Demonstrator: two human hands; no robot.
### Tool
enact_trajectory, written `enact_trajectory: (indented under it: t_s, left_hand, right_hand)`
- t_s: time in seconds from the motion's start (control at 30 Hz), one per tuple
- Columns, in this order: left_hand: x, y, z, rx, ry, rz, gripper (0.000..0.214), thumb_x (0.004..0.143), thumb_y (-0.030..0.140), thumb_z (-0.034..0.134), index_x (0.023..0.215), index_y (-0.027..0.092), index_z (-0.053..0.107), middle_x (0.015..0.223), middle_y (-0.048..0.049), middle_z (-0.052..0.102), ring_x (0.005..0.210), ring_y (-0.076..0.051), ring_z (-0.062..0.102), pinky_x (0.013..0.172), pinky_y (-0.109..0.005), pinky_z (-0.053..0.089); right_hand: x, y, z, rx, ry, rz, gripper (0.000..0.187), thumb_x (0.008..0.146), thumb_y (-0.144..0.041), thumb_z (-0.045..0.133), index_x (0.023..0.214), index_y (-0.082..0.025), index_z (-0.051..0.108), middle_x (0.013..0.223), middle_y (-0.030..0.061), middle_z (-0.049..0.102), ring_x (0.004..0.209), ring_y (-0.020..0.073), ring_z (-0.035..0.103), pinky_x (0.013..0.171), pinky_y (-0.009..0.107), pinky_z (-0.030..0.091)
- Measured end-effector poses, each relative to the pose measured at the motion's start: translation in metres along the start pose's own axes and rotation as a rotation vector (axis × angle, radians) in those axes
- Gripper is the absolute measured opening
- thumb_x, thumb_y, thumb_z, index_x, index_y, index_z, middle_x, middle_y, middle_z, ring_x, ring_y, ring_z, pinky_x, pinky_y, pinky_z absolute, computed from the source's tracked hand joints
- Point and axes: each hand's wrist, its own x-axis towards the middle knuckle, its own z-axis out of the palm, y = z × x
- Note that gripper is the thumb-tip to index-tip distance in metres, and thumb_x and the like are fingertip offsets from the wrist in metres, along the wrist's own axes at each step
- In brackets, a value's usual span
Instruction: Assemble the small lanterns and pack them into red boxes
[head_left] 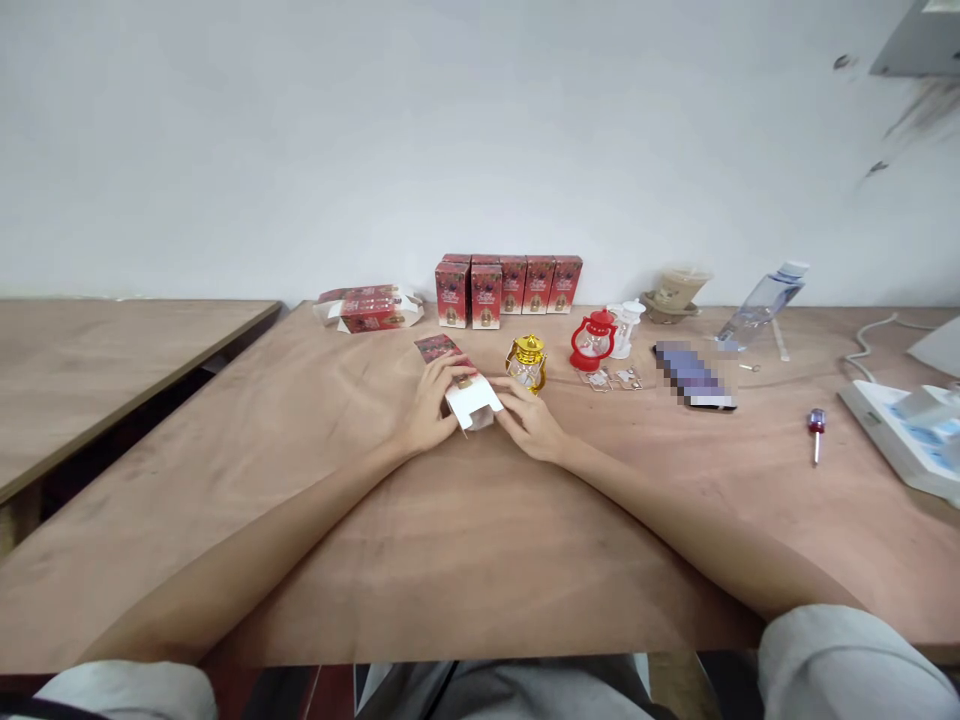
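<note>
A red-printed paper box [468, 390] lies tilted between my hands, its white end open toward me and its flaps standing out. My left hand [429, 410] is closed around the box's left side, fingers over the top. At the right edge of the opening, the fingers of my right hand [531, 422] grip the box; the fingertips are partly hidden. Just beyond my right hand stands a small gold lantern [529, 364]. Farther right are a red lantern [594, 342] and a white lantern [627, 328], with small flat metal-looking pieces [611, 379] in front of them.
Several red boxes [486, 297] stand upright by the wall; flattened boxes [371, 307] lie to their left. Rightward are a phone [694, 377], a lidded cup [681, 288], a tilted bottle [761, 305], a screwdriver [817, 430] and a white power strip [900, 440]. A gap separates the left table [112, 370].
</note>
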Motion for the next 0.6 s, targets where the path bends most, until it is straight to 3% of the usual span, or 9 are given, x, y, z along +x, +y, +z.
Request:
enact_trajectory:
  t_s: [0.17, 0.3, 0.43, 0.6]
  left_hand:
    - [0.002, -0.001, -0.003, 0.022, -0.153, 0.054, 0.048, 0.081, 0.032, 0.055, 0.127, 0.019, 0.048, 0.137, -0.0146, 0.044, 0.132, -0.030, 0.037, 0.111, -0.049, 0.028]
    - [0.002, -0.006, -0.006, 0.025, -0.186, 0.071, 0.049, 0.083, 0.039, 0.056, 0.128, 0.023, 0.049, 0.138, -0.0125, 0.044, 0.132, -0.030, 0.037, 0.111, -0.050, 0.026]
    - [0.002, -0.010, -0.007, 0.014, -0.206, 0.067, 0.051, 0.083, 0.044, 0.057, 0.129, 0.026, 0.049, 0.140, -0.0113, 0.042, 0.134, -0.031, 0.033, 0.111, -0.051, 0.026]
    - [0.003, -0.014, -0.008, -0.006, -0.225, 0.104, 0.055, 0.082, 0.049, 0.056, 0.131, 0.026, 0.048, 0.140, -0.0121, 0.041, 0.134, -0.032, 0.033, 0.112, -0.052, 0.024]
  right_hand:
    - [0.002, 0.007, -0.005, 0.230, 0.014, 0.166, 0.028, 0.094, -0.028, 0.042, 0.094, -0.019, 0.068, 0.118, 0.0102, 0.059, 0.112, 0.0210, 0.056, 0.099, 0.040, 0.044]
    - [0.002, 0.008, -0.003, 0.365, 0.008, 0.233, 0.029, 0.093, -0.034, 0.045, 0.090, -0.021, 0.071, 0.119, 0.0085, 0.058, 0.113, 0.0203, 0.055, 0.097, 0.038, 0.045]
    - [0.002, 0.005, 0.005, 0.277, 0.062, 0.289, 0.015, 0.085, -0.030, 0.060, 0.088, -0.024, 0.073, 0.118, 0.0068, 0.059, 0.108, 0.0197, 0.058, 0.090, 0.035, 0.048]
    - [0.004, 0.001, 0.009, 0.153, 0.107, 0.342, 0.013, 0.082, -0.020, 0.063, 0.084, -0.025, 0.075, 0.108, 0.0050, 0.066, 0.096, 0.0174, 0.063, 0.084, 0.033, 0.050]
